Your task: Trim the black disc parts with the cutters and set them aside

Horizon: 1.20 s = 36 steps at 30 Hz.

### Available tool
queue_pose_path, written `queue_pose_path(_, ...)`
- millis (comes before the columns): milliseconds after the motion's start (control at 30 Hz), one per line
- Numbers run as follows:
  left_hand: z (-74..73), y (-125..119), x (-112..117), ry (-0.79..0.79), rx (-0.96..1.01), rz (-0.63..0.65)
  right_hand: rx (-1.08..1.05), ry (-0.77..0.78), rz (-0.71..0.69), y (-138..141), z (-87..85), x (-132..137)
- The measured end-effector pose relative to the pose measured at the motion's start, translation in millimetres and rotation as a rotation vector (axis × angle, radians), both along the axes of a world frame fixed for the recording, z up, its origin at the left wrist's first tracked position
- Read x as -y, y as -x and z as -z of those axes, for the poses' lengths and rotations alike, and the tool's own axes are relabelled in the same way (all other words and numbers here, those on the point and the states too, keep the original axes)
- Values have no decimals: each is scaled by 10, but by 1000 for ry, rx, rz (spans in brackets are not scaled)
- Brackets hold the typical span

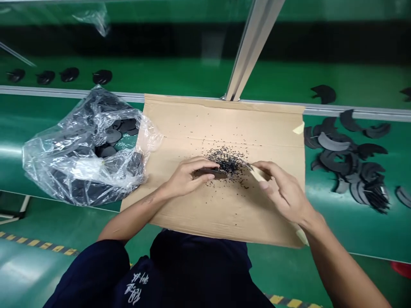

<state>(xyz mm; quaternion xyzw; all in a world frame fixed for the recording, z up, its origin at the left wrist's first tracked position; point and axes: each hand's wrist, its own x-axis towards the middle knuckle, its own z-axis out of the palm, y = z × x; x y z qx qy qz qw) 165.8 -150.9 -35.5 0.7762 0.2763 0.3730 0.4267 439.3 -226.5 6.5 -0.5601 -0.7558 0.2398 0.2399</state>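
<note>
My left hand (188,176) is closed on a dark flat piece (215,173), with thumb and fingers pinching its edges. My right hand (284,190) grips a slim tool with a pale handle (256,172); its narrow tip points left toward the piece, and its exact kind is too blurred to tell. Both hands are over a brown cardboard sheet (192,214). Scattered black crumbs (227,159) form a heap on the cardboard just beyond the piece, close to the tool's tip.
A clear plastic bag (73,158) of black discs lies left of the cardboard. Many curved black and grey pieces (345,158) are piled on the green surface to the right. Behind runs a metal rail (359,113) with an upright post (253,47); black parts (102,77) sit beyond it.
</note>
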Motion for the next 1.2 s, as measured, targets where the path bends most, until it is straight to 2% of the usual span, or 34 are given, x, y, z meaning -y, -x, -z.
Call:
queue_pose_path(167, -27, 22, 0, 2, 11, 14, 10, -38, -140, 191, -15, -111)
queue_pose_path(467, -30, 37, -32, -7, -1, 55, 174, -216, -220, 142, 55, -212)
queue_pose_path(700, 9, 49, -43, -63, 13, 90, 267, -234, -241, 142, -18, -222)
queue_pose_path(867, 12, 37, -44, -53, 1, 70, 183, -222, -244, 121, 35, -243)
queue_pose_path(1033, -51, 24, -49, -52, -54, 26, 394, -336, -143, 102, 52, -230)
queue_pose_path(1200, -70, -20, -17, -62, -114, 63, 447, -356, -176, 164, -58, -210)
